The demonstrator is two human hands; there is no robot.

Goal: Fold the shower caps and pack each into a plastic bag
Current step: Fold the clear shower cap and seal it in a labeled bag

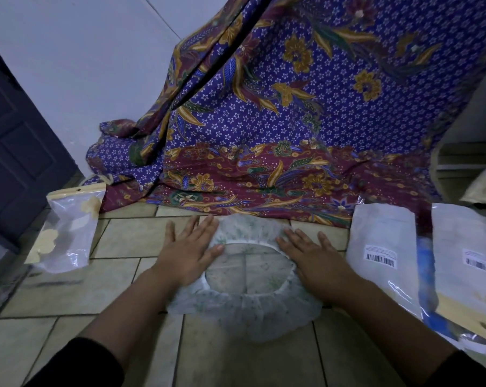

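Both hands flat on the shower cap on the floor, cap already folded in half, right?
Not folded: the head view shows the shower cap spread open and round. The left hand and right hand do lie flat on it, on the floor.

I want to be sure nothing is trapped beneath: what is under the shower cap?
Only the tiled floor shows through the translucent shower cap. The left hand and right hand press flat on its sides, hiding what lies beneath them.

Translucent shower cap (244, 308) flat on tiles; plastic bag (65, 230) left
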